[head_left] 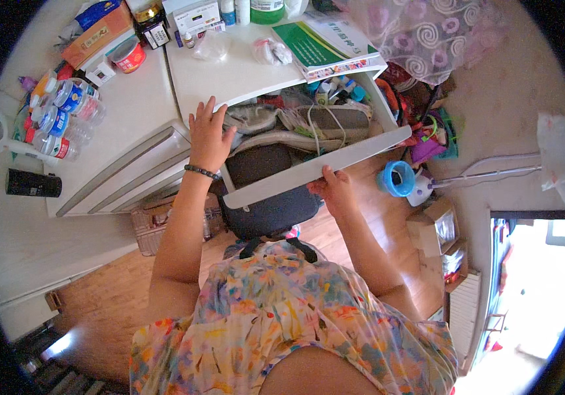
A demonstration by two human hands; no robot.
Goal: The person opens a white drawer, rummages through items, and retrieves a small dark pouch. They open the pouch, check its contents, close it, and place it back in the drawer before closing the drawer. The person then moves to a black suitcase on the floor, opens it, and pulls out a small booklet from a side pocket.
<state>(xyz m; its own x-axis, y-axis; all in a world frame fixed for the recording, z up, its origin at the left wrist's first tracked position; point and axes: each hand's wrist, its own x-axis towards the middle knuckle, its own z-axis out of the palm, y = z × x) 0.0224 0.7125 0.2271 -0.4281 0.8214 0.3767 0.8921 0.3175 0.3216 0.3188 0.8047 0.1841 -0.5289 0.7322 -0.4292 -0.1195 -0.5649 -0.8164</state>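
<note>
A drawer (276,182) is pulled out from the white desk in front of me. Its pale front panel slants up to the right. My right hand (335,191) grips the lower edge of that panel near its middle, thumb against the face and the other fingers partly hidden. At the drawer's left side, by the desk edge, my left hand (211,137) has its fingers spread and holds nothing. Inside the drawer lie grey cloth items (253,118), a looped white cord (311,125) and small bottles with blue caps (355,92) at the back right.
On the desktop (193,79) are a green-and-white booklet (325,46), crumpled plastic, a red tin (128,55), boxes, and water bottles (58,122) at the left. A black chair (272,217) stands beneath the drawer. Right of it are a blue bin (396,178) and cardboard boxes (434,227).
</note>
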